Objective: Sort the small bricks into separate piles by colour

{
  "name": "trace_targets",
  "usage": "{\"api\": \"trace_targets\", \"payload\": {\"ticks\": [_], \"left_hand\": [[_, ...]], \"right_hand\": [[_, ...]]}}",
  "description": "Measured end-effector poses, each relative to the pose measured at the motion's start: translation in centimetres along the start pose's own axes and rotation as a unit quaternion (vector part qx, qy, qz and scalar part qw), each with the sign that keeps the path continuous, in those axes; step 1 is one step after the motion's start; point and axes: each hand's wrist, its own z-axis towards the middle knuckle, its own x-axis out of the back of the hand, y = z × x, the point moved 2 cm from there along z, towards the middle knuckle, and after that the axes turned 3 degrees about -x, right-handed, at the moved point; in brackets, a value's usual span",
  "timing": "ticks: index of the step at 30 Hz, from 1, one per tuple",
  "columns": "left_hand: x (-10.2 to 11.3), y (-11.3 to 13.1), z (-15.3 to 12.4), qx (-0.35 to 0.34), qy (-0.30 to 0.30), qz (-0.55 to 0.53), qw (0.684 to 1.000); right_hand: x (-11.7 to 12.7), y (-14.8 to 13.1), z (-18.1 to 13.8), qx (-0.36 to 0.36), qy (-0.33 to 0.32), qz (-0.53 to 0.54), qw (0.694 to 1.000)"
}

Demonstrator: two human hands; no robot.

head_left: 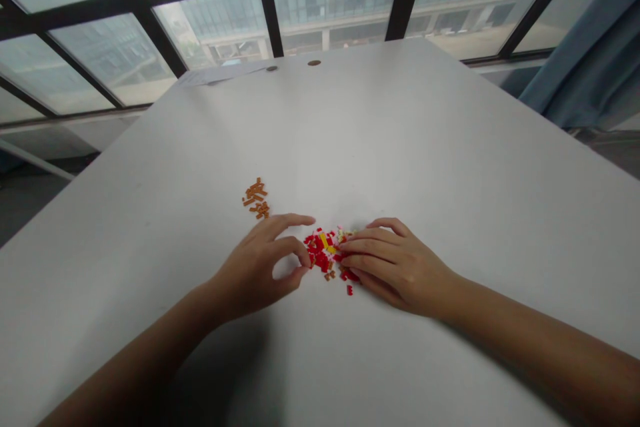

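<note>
Red plastic bricks [320, 253] in a small heap between both hands on a white desk [400, 147].

The left hand [255, 270] curls in a narrow grip just beside the heap; I cannot tell whether it pinches anything. The right hand [400, 267] lies in a loose, flatter grip, its fingertips [347, 253] touching the heap's edge. Yellow bricks [324, 240] sit among the red, and orange-brown bricks [256, 199] lie apart, beyond the left hand.
</note>
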Motion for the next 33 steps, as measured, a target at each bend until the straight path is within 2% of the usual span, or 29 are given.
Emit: {"api": "trace_targets", "payload": {"ticks": [4,9,13,25,27,29,33], "left_hand": [[1.0,-2.8,0.2,0.043,0.074,0.064,0.994],[1.4,-6.3,-0.3,0.098,0.233,0.128,0.959],[1.2,-7.5,-0.5,0.120,0.264,0.173,0.941],[1.1,-8.2,-0.6,0.178,0.239,0.140,0.944],[1.2,-7.2,-0.5,0.173,0.241,0.128,0.946],[0.9,-5.4,-0.4,0.141,0.225,0.101,0.959],[-0.5,-0.9,0.2,0.022,0.089,0.037,0.995]], "right_hand": [[-0.1,0.1,-0.1,0.000,-0.012,0.008,1.000],[-0.3,0.2,-0.1,0.003,-0.010,0.018,1.000],[-0.4,0.3,-0.2,0.001,-0.005,0.022,1.000],[-0.4,0.3,-0.1,-0.005,-0.004,0.028,1.000],[-0.3,0.2,-0.1,-0.006,-0.002,0.025,1.000],[-0.3,0.2,-0.1,-0.008,-0.001,0.022,1.000],[-0.3,0.2,-0.1,-0.014,0.001,0.013,1.000]]}}
